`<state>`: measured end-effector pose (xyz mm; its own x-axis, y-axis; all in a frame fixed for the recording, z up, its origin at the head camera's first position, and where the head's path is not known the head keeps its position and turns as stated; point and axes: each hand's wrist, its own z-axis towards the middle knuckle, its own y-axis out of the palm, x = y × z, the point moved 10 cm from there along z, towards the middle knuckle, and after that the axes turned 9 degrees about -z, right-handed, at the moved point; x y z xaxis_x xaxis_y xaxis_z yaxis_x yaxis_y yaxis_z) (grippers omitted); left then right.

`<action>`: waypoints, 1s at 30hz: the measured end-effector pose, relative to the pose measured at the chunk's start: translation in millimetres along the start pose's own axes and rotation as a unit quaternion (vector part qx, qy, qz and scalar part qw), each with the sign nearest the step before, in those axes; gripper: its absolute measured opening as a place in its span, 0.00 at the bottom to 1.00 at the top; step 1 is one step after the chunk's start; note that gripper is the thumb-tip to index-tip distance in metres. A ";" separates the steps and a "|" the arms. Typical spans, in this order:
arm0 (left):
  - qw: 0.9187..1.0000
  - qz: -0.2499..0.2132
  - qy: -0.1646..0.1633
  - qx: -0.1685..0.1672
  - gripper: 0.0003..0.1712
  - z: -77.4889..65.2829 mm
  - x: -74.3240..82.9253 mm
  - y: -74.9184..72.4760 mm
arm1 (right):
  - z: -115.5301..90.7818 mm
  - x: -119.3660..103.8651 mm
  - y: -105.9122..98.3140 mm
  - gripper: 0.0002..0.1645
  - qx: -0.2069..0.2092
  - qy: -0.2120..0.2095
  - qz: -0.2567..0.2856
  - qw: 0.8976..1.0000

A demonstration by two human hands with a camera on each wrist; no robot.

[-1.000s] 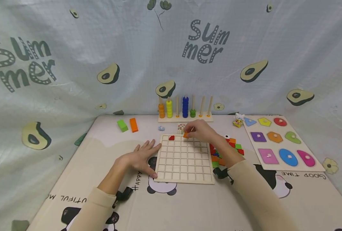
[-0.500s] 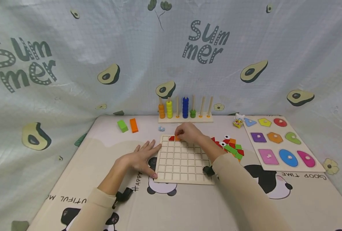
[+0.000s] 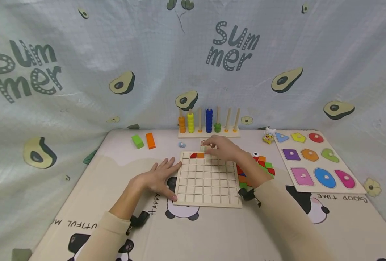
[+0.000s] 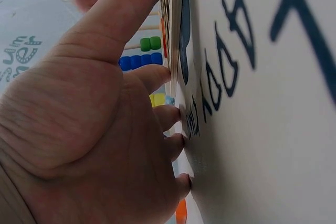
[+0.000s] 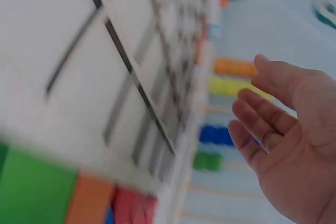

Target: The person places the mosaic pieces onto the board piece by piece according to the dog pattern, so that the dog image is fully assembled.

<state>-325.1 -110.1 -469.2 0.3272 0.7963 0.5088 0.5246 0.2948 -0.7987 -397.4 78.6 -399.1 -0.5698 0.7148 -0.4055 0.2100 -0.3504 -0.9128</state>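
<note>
A wooden grid board (image 3: 207, 181) lies on the table. In its far row sit a red quarter-round piece (image 3: 193, 155) and, touching it on the right, an orange square tile (image 3: 200, 155). My left hand (image 3: 157, 180) is spread flat on the table, with thumb and index fingertip against the board's left edge. Above the board's far edge hovers my right hand (image 3: 223, 148), its fingers loosely bent and nothing between them, as the right wrist view also shows. Partly behind that hand lies a small patterned card (image 3: 203, 144).
Loose coloured pieces (image 3: 268, 165) lie right of the board, partly under the right forearm. A bead abacus (image 3: 209, 135) stands behind it. Two blocks, one green (image 3: 138, 141) and one orange (image 3: 150, 141), lie at the back left. A shape puzzle (image 3: 310, 165) and a small figurine (image 3: 269, 136) are at right.
My right hand has set the orange tile down beside the red piece and let it go, then moved back to the right. The left hand stays in place.
</note>
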 end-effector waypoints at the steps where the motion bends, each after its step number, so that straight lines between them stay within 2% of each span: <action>1: 1.000 0.000 0.001 0.000 0.73 0.2 0.1 0.1 | -8.6 3.5 -10.0 0.23 0.018 0.001 0.007 1.000; 4: 1.000 0.002 0.001 -0.002 0.74 -0.5 0.5 0.3 | -37.6 18.9 -37.2 0.25 0.064 0.022 0.018 0.998; 7: 1.000 0.000 0.000 -0.003 0.74 -1.2 0.8 0.3 | -67.2 36.5 -55.7 0.26 0.096 0.049 0.025 0.994; 10: 1.000 0.000 0.001 -0.004 0.73 -1.4 1.8 0.7 | -91.8 59.4 -62.6 0.25 0.117 0.089 0.023 0.989; 13: 1.000 0.001 0.002 -0.004 0.73 -1.3 2.4 0.3 | -104.0 81.1 -55.1 0.22 0.104 0.114 0.024 0.988; 19: 1.000 0.002 0.003 -0.001 0.74 -2.3 2.1 -0.8 | -100.3 99.7 -27.8 0.21 0.051 0.111 0.025 0.992; 24: 1.000 -0.003 0.005 -0.001 0.74 -2.4 1.9 0.0 | -90.1 103.7 -11.2 0.19 0.036 0.104 0.035 0.993; 30: 1.000 -0.001 0.008 0.001 0.74 -1.2 2.1 0.0 | -80.4 100.5 -1.3 0.17 0.033 0.062 0.002 0.998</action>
<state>-323.5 -109.0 -467.7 0.3391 0.7866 0.5160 0.5245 0.2973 -0.7978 -391.1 199.6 -442.6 -0.4648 0.7816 -0.4160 0.1578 -0.3892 -0.9075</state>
